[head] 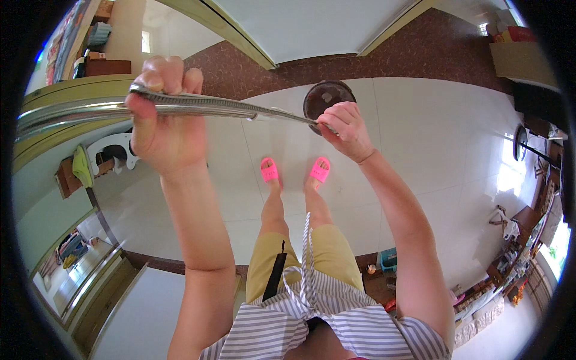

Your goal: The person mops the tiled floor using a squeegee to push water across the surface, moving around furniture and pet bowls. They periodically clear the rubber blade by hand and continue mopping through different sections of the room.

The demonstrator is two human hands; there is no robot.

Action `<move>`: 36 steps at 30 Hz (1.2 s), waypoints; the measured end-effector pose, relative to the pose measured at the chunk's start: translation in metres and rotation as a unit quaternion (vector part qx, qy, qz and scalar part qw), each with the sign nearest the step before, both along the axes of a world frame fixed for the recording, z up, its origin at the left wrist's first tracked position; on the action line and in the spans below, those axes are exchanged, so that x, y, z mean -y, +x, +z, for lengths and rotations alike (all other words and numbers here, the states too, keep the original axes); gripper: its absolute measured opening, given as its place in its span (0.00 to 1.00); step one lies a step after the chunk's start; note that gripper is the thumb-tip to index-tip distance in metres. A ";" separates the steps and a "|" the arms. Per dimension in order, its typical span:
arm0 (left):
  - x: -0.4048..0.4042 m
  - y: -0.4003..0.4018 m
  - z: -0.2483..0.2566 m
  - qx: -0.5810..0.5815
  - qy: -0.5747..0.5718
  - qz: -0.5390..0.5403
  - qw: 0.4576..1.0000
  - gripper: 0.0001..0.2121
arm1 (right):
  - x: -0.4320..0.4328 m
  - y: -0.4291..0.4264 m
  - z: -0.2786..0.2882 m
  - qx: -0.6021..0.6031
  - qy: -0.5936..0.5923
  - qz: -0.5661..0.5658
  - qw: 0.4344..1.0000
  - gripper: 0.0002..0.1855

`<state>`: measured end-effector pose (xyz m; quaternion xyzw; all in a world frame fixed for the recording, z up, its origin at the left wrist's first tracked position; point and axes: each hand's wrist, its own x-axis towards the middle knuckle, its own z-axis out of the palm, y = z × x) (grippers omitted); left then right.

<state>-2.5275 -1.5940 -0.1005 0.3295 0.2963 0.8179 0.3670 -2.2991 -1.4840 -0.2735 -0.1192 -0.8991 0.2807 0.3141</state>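
A shiny metal tube (81, 112) enters from the left and ends in mid-air a little past my left hand (168, 117). That hand is raised, palm towards me, with its fingers curled over the tube and over a long silvery ribbed strip (225, 103). The strip slants down to the right and narrows with distance; whether it is joined to the tube I cannot tell. My right hand (342, 119) pinches the strip's far end between thumb and fingers. Below and behind that hand stands a dark round stool (324, 94), partly covered by it.
Pink slippers (320, 168) are on the feet, on pale floor tiles (405, 148). A yellowish door frame (33, 101) runs beside the tube at left. Ahead are a white door (315, 27) and a dark marbled floor border (405, 54). Shelves with household items (504, 256) line the right.
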 end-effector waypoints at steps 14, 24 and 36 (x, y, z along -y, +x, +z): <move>0.033 -0.028 0.034 -0.043 -0.001 0.005 0.999 0.13 | -0.006 0.037 -0.092 0.229 0.089 0.005 0.969 0.03; 0.051 -0.018 0.010 -0.087 -0.121 0.161 0.976 0.14 | 0.000 0.041 -0.125 0.251 -0.226 -0.190 0.922 0.10; 0.051 0.002 -0.013 -0.056 -0.173 0.203 0.962 0.09 | 0.014 0.031 -0.086 0.258 -0.339 -0.333 0.841 0.11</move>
